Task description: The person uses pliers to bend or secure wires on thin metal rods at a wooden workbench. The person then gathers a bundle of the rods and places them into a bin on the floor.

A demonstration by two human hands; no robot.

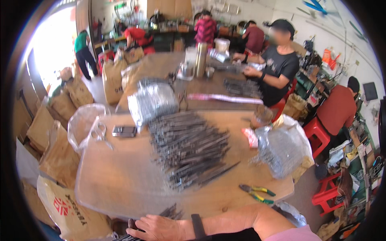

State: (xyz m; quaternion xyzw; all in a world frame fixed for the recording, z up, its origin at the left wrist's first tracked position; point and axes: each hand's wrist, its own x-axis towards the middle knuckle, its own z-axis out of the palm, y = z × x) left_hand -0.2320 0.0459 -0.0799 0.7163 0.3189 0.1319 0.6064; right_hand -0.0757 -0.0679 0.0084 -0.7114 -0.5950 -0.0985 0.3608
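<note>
My right hand [159, 227], with a dark band at the wrist, reaches in from the lower right to the table's near edge. It is closed over a bundle of thin dark metal strips [172, 211], whose ends stick out on both sides of it; the fingertips are partly hidden. Beside its fingers is a dark shape that I cannot make out. My left hand does not plainly show. A large heap of similar dark strips [189, 148] covers the middle of the table [120, 172]. Pliers with yellow-green handles [257, 193] lie to the right, apart from my hand.
Plastic-wrapped bundles [152, 102] [281, 150] flank the heap. Scissors [100, 132] and a small dark device [124, 131] lie at left. Brown sacks [64, 209] crowd the left side. A person in black [279, 60] sits across the far table; red stools [317, 134] stand right.
</note>
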